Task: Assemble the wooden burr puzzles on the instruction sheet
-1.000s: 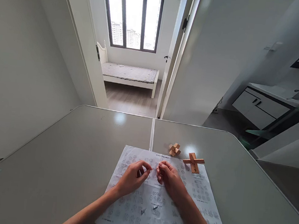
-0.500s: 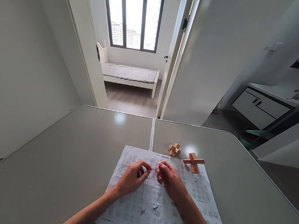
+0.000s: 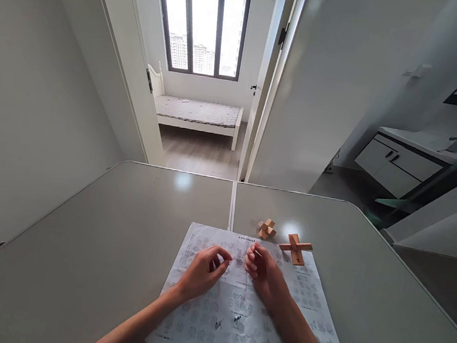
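A large creased sheet of paper printed with small drawings lies on the table. Over its upper left part is my left hand, its thumb and fingertips curled close together; whether anything is between them cannot be made out. To its right, my right hand hovers with loosely curled fingers, apart from one another, and nothing visible in them. Just past the sheet's top edge sits a small interlocked wooden block puzzle. A flat wooden cross-shaped puzzle rests across the sheet's upper right corner, near my right hand.
The grey table has a pale seam running away from me. Beyond its far edge, a doorway shows a bed under a window. A sink cabinet stands at the right.
My right hand has moved slightly right, away from my left hand, and its fingers have loosened. My left hand and both wooden puzzles have stayed in place.
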### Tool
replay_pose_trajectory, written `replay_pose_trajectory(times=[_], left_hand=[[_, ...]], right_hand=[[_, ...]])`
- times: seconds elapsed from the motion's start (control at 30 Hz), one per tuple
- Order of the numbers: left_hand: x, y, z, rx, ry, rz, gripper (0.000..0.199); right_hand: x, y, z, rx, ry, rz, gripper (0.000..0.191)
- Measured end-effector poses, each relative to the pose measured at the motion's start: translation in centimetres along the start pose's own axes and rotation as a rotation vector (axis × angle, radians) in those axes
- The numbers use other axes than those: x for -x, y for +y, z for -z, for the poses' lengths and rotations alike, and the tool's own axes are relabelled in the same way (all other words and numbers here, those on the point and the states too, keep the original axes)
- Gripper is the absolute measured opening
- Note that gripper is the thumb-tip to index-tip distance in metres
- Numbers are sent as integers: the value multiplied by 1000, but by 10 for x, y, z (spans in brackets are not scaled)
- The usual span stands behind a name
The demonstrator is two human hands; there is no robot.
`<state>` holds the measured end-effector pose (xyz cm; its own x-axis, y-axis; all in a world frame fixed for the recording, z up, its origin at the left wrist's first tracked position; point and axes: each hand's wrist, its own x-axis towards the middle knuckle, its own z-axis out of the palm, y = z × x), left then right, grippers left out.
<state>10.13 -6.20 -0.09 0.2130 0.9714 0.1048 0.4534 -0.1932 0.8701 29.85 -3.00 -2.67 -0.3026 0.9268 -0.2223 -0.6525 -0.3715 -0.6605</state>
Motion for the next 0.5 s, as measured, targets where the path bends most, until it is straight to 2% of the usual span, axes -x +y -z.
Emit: replay_pose_trajectory(times=[0.2, 0.5], left_hand=[[1, 1, 1, 2, 4, 3, 16], [1, 0, 1, -3, 2, 11, 17]], right_hand=[[0, -15, 7, -237, 21, 126, 36], [-3, -30, 24, -264, 92, 266, 31]])
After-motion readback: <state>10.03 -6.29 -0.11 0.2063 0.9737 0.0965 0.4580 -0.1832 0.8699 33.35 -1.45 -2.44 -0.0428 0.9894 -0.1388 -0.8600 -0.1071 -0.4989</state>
